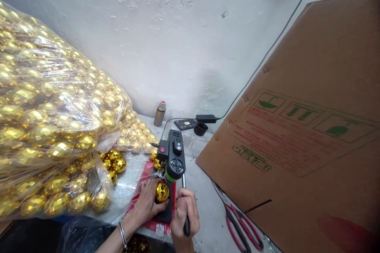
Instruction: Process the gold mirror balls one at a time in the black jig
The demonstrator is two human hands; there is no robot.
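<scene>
My left hand (145, 201) is closed round a shiny gold faceted ball (162, 192), steadying it on the dark base (164, 216) of a small black bench machine that looks like a mini drill press (175, 154). The machine's head, with a green ring, is right above the ball and hides any bit. My right hand (187, 209) is wrapped round the black grip of a metal lever (186, 227) at the machine's right side. A red plastic sheet (145, 184) lies under the base. Several loose gold balls (119, 165) rest left of the machine.
Big clear bags of gold balls (44, 118) fill the left side. A tall cardboard box (297, 126) stands right, with red-handled scissors (242, 227) near its lower edge. Behind are a flask (160, 114), a power adapter (206, 118), a dark phone-like slab (185, 124) and a black round cup (201, 129).
</scene>
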